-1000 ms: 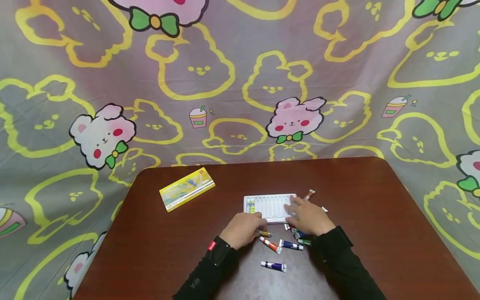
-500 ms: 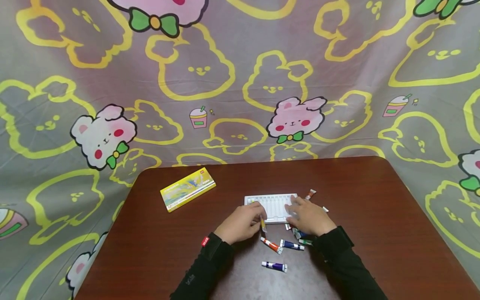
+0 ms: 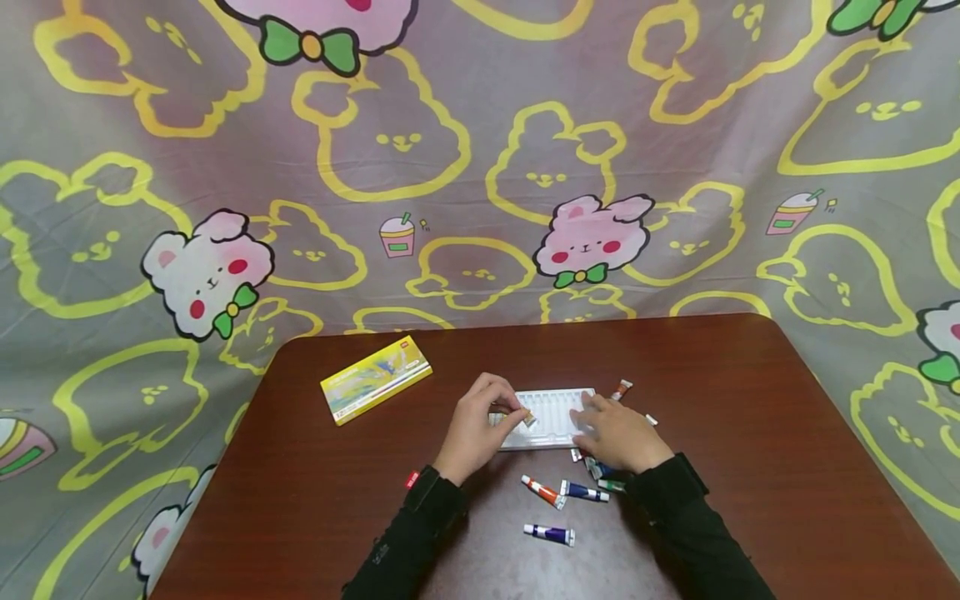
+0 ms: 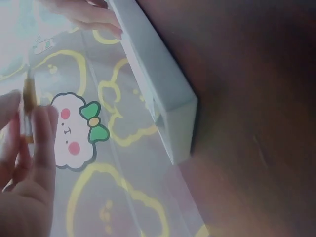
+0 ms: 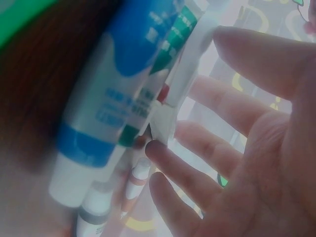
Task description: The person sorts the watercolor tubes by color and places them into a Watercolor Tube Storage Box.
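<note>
My left hand [image 3: 477,425] pinches a small ochre paint tube [image 4: 29,96] between thumb and fingers, over the left part of a white ribbed tray [image 3: 558,417]. That tube's end [image 3: 529,419] shows past the fingertips in the head view. On the tray's right end rests my right hand [image 3: 621,432], its fingers spread and relaxed. Beneath that hand lie several paint tubes, partly covered; the right wrist view shows a blue tube [image 5: 106,94] and a green tube [image 5: 170,47] close by. The tray's left end is hidden by my left hand.
Nearer the front lie an orange-red tube [image 3: 542,491], a dark blue tube [image 3: 585,492] and a purple tube [image 3: 550,534]. A brownish-red tube [image 3: 622,388] is behind the right hand. A yellow box [image 3: 377,380] lies at the back left of the brown table [image 3: 300,500].
My left hand has picked the ochre tube up from the table in front of the tray, turned it, and carried it up over the tray. My right hand has stayed in place.
</note>
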A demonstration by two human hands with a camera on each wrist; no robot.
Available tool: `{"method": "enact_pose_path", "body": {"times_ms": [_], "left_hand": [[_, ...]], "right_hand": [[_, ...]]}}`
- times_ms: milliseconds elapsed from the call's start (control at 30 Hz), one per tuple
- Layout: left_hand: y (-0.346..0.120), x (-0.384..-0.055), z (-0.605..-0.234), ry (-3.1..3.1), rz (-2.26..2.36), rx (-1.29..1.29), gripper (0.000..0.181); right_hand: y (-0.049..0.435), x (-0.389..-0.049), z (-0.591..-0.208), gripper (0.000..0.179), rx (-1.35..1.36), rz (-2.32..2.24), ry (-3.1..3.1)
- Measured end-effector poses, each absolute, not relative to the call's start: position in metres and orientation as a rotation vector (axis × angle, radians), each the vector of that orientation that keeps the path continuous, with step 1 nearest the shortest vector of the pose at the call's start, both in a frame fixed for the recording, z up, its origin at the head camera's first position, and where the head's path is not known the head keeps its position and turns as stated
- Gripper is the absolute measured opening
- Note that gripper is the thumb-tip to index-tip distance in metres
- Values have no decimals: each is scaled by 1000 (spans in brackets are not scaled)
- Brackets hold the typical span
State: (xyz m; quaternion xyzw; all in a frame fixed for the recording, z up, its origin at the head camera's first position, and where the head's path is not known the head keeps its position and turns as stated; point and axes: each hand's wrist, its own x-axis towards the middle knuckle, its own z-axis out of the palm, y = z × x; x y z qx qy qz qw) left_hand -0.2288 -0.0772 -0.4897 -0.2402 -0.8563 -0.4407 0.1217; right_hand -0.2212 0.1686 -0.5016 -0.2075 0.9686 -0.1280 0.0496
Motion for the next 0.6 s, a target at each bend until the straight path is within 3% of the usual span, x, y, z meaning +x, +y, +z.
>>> {"method": "enact_pose_path", "body": {"times_ms": [267,433,600], "left_hand": [[-81,-235,-492,-2430,-1270,-705,16],[-86,-236,-489,-2421,-1294,-679,29],[-92,-237,-488,-2408,-1362,-624,30]], "right_hand": [[169,-220,-502,49,-638,-385,2954],[169,-219,-501,49,-635,-393,2953],[169,-219,-500,49,-636,-396,2953]]}}
